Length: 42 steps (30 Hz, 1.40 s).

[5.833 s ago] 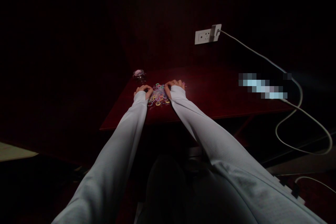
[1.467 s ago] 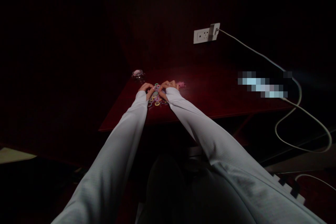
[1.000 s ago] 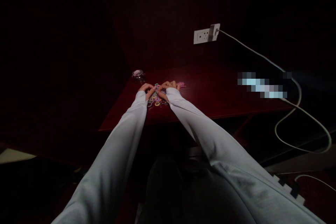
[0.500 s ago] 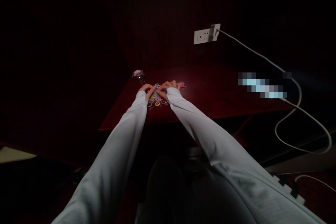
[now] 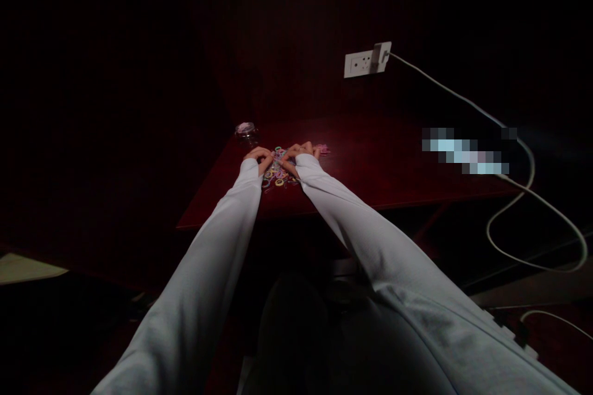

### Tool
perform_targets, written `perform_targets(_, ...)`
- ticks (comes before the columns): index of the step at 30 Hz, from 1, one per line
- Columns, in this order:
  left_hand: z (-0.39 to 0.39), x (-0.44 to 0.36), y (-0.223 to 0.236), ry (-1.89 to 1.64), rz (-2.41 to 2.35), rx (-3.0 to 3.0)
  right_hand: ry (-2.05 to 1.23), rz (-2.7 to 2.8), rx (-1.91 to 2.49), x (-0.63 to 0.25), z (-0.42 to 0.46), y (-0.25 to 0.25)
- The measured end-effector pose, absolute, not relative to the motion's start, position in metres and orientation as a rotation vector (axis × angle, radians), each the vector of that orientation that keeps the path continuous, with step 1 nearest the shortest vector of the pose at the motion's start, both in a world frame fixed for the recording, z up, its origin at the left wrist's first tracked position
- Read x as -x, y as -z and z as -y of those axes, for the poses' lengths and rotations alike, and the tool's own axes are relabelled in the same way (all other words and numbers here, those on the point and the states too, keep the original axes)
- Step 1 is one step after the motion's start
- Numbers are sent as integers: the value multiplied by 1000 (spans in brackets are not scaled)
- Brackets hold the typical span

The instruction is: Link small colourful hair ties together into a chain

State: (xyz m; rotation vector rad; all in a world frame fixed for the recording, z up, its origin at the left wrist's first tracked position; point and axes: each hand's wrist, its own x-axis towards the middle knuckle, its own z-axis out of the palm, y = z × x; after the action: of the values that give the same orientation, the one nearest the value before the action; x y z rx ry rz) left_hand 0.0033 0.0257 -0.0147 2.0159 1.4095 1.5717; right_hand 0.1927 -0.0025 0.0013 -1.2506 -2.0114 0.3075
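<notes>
A pile of small coloured elastic rings (image 5: 278,178) lies on a dark red table (image 5: 370,173). My left hand (image 5: 257,157) and my right hand (image 5: 296,154) meet over the pile, fingers curled and pinched close together. They seem to pinch something tiny between them, too small to name. Both arms wear long pale sleeves. A few pink rings (image 5: 323,149) lie just right of my right hand.
A small glass jar with a pale lid (image 5: 246,131) stands at the table's back left corner. A white wall socket (image 5: 362,63) holds a plug whose white cable (image 5: 509,191) loops down to the right. The surroundings are very dark.
Since the oldest frame my hands have drawn together from either side of the pile. Over the last second they have barely shifted.
</notes>
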Motion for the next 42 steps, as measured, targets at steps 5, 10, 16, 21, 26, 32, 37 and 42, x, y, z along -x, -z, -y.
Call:
perform_targets(5, -25, -5, 13, -1565, -1449, -2007, -308, 2045, 1241, -191, 1, 0)
perform_targets(10, -23, -8, 13, -1564, -1473, -2008, -226, 2069, 1260, -186, -5, 5)
perform_targets(16, -21, -11, 10, -1578, -1432, -2021, -208, 2042, 1237, -184, -9, 9)
perform_targets(21, -20, -12, 8, -1622, -1460, -1977, -247, 1978, 1254, -180, -11, 11)
perform_targets(26, -20, -12, 8, -1659, -1471, -1938, -259, 1962, 1290, -178, -10, 11)
perform_targets(32, -21, -12, 9, -1707, -1505, -1915, -272, 1976, 1275, -179, -8, 8)
perform_targets(37, -22, -10, 10, -1749, -1521, -1908, -279, 1973, 1275, -179, -7, 7)
perform_targets(42, -24, -9, 12, -1799, -1550, -1898, -239, 1994, 1278, -179, -7, 7)
